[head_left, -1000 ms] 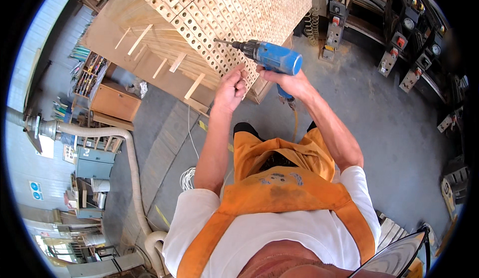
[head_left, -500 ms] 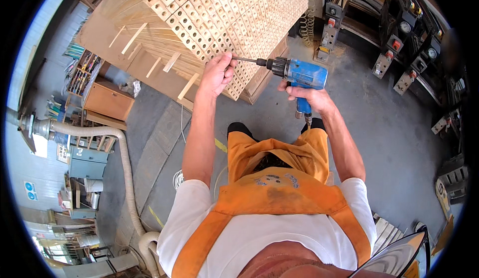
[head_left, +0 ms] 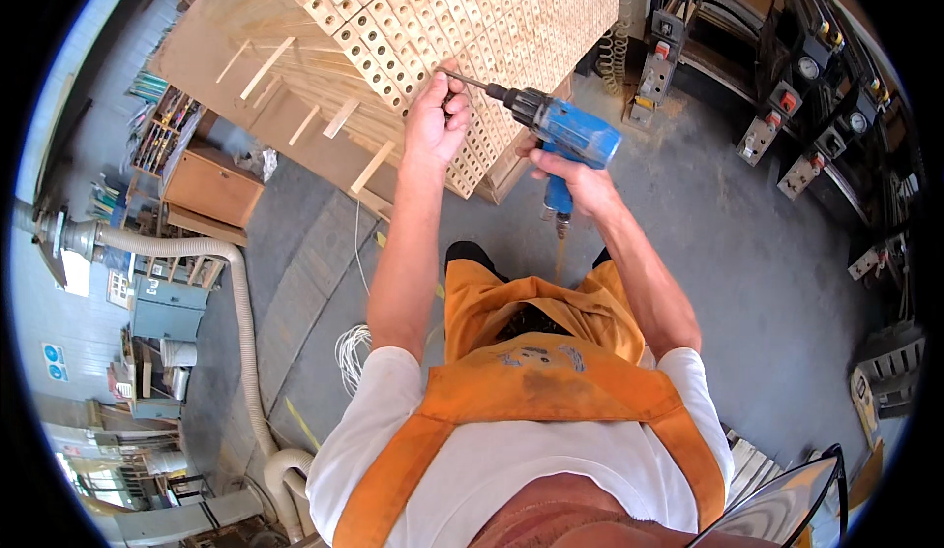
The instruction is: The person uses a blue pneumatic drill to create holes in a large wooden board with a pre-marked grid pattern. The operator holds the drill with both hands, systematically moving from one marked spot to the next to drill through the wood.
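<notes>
Drill (head_left: 565,135) sits clamped in the right hand (head_left: 580,179), its bit running up-left from that grip to the wood block stack (head_left: 472,17). Left hand (head_left: 438,120), nearer the tip, seemingly pinches the bit against the stack.

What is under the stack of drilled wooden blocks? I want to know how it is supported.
Under the stack of drilled wooden blocks, thin wooden slats jut out above a flat wooden board. The left hand and blue drill cover the stack's lower corner.

A small blue-and-white rectangular wall sign (head_left: 55,362) hangs far below and left of the left hand (head_left: 436,120).
</notes>
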{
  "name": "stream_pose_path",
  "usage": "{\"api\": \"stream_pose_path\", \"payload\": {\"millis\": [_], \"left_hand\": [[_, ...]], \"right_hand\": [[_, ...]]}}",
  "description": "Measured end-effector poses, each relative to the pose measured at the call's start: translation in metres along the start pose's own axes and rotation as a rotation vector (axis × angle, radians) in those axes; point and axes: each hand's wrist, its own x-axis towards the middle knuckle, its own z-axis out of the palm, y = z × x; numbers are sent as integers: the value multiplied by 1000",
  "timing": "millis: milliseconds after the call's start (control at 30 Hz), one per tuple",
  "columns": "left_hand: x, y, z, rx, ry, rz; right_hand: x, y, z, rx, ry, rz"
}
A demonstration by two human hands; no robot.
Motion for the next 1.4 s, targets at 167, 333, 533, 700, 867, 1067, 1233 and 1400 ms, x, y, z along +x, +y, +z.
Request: {"api": "stream_pose_path", "payload": {"millis": [167, 333, 533, 700, 867, 1067, 1233, 1400], "left_hand": [[5, -5, -1, -34, 77, 9], [-15, -32, -19, 172, 141, -201], [-64, -101, -52, 101, 133, -479], [-82, -112, -54, 159, 240, -516], [-85, -90, -44, 171, 102, -476], [-67, -49, -42, 219, 69, -223], [-53, -17, -24, 150, 79, -88], [-54, -32, -24, 309, 56, -176]], "right_hand": [[11, -5, 4, 46, -17, 40], [13, -20, 6, -215, -16, -36], [13, -23, 9, -275, 0, -89], [15, -21, 8, -321, -19, -147], [20, -16, 1, -250, -35, -71], [1, -17, -3, -245, -37, -108], [-38, -8, -33, -129, -57, 36], [-60, 11, -57, 11, -47, 158]]}}
